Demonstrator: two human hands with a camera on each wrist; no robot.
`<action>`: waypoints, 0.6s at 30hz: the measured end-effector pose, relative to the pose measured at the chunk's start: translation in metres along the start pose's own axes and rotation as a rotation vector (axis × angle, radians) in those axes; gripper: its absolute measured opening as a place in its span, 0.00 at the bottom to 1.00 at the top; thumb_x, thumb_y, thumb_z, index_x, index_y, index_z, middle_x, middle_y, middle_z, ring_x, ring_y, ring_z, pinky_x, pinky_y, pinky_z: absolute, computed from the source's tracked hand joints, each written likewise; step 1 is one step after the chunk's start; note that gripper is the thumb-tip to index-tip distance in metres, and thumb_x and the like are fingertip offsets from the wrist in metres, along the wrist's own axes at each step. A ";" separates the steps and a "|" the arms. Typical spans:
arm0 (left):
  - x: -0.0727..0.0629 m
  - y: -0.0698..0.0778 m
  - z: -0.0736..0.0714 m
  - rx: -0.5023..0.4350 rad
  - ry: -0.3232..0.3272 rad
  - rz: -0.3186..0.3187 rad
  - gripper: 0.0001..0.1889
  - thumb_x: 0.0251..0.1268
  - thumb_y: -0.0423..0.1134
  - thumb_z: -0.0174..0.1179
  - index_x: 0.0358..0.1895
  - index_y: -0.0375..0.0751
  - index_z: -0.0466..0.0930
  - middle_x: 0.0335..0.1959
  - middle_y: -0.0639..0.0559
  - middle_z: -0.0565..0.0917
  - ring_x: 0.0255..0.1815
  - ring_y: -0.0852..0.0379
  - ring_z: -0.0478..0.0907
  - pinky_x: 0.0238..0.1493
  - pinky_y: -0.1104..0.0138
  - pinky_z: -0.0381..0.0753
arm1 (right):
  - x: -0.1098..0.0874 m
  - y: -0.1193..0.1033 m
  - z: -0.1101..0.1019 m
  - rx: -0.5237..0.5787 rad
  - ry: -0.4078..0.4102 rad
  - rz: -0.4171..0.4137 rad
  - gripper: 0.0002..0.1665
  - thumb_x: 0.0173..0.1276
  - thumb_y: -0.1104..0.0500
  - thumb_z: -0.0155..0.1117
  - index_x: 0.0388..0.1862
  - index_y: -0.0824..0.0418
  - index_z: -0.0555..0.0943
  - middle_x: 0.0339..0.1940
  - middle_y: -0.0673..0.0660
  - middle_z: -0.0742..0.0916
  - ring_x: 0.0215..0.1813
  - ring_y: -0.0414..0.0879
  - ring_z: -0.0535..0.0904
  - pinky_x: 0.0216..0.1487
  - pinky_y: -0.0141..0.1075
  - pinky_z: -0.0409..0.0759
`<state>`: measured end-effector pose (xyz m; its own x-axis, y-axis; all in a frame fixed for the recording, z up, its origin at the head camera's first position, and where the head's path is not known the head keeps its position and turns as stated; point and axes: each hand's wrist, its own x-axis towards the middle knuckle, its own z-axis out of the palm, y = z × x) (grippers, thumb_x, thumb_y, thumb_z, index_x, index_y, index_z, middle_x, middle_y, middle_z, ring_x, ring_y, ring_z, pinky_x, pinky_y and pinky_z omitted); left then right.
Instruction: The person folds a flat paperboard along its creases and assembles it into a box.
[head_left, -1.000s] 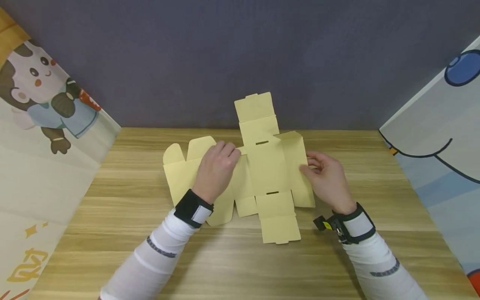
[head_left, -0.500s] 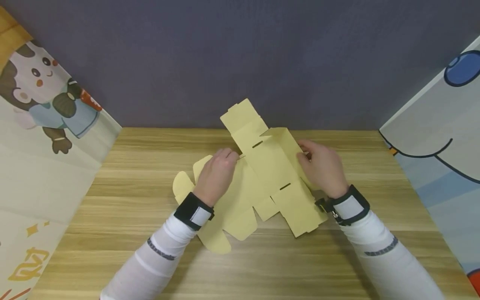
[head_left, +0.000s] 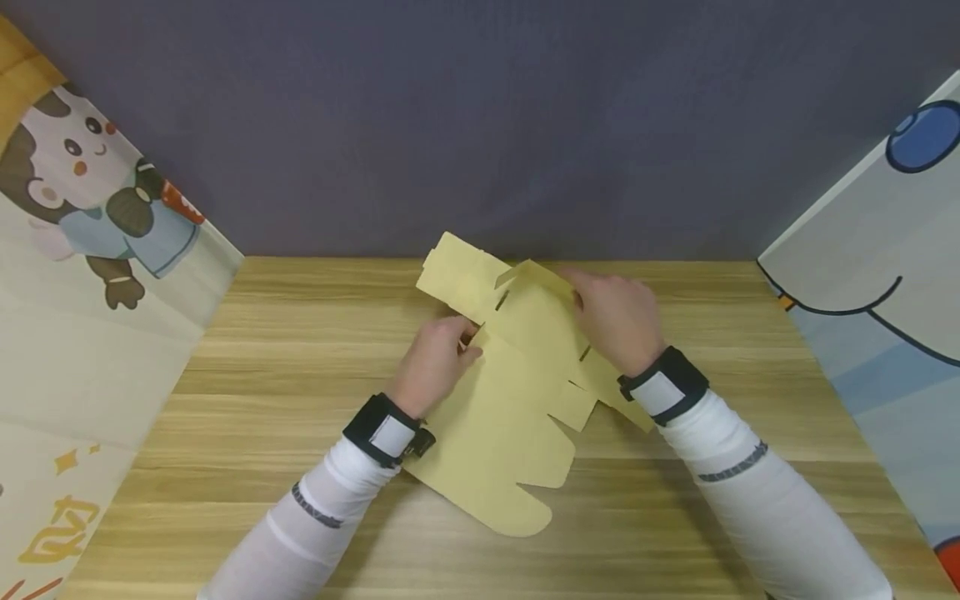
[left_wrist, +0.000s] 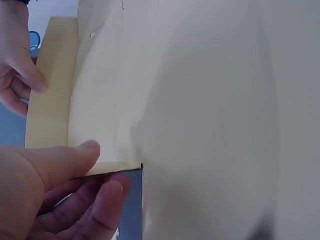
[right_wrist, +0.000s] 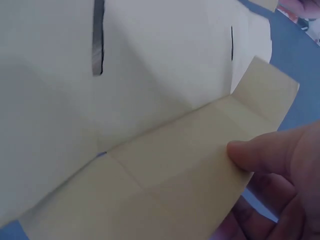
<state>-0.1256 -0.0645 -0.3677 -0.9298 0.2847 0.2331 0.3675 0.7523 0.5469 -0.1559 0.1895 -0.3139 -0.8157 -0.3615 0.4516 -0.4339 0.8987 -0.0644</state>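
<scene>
A pale yellow cardboard box blank (head_left: 502,417), unfolded with flaps and slots, lies over the table at a slant. My left hand (head_left: 435,362) pinches a small flap at its left edge; in the left wrist view the thumb (left_wrist: 75,160) lies on top of that flap with the fingers under it. On the far right side my right hand (head_left: 618,321) pinches a long side flap (right_wrist: 175,165), which stands folded up along its crease. Rounded tabs of the blank point toward the front. Part of the right end is hidden beneath my right hand and wrist.
The wood-grain table (head_left: 262,400) lies beneath, with a dark grey wall (head_left: 480,125) behind it. Cartoon-printed panels flank it, one left (head_left: 90,333) and one right (head_left: 885,292). Each of my wrists wears a black strap (head_left: 667,387).
The box blank has turned counterclockwise; its rounded tabs swung from the left toward the front and its upper arm tipped left. My right hand moved left and away, still pinching the side flap.
</scene>
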 end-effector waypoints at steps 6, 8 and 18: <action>-0.005 -0.001 0.007 -0.171 -0.076 -0.118 0.11 0.55 0.38 0.71 0.39 0.39 0.82 0.35 0.52 0.85 0.32 0.62 0.81 0.33 0.71 0.81 | 0.004 -0.009 0.006 -0.063 0.099 -0.108 0.26 0.58 0.74 0.55 0.49 0.51 0.84 0.10 0.51 0.75 0.13 0.44 0.65 0.10 0.38 0.62; -0.008 -0.002 0.008 -0.210 -0.099 -0.156 0.13 0.54 0.38 0.72 0.42 0.38 0.82 0.37 0.51 0.85 0.33 0.61 0.82 0.33 0.71 0.82 | 0.004 -0.013 0.008 -0.094 0.120 -0.143 0.28 0.56 0.76 0.53 0.48 0.51 0.84 0.11 0.51 0.76 0.13 0.44 0.65 0.11 0.37 0.61; -0.014 -0.012 0.012 -0.301 -0.132 -0.228 0.21 0.55 0.34 0.70 0.53 0.35 0.79 0.45 0.46 0.84 0.38 0.57 0.83 0.36 0.69 0.84 | -0.004 -0.030 0.019 -0.170 0.152 -0.292 0.22 0.62 0.74 0.57 0.52 0.58 0.83 0.42 0.56 0.89 0.28 0.53 0.82 0.26 0.42 0.80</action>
<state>-0.1176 -0.0700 -0.3873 -0.9755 0.2194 -0.0158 0.1227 0.6026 0.7886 -0.1472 0.1592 -0.3304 -0.5953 -0.5794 0.5567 -0.5597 0.7961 0.2300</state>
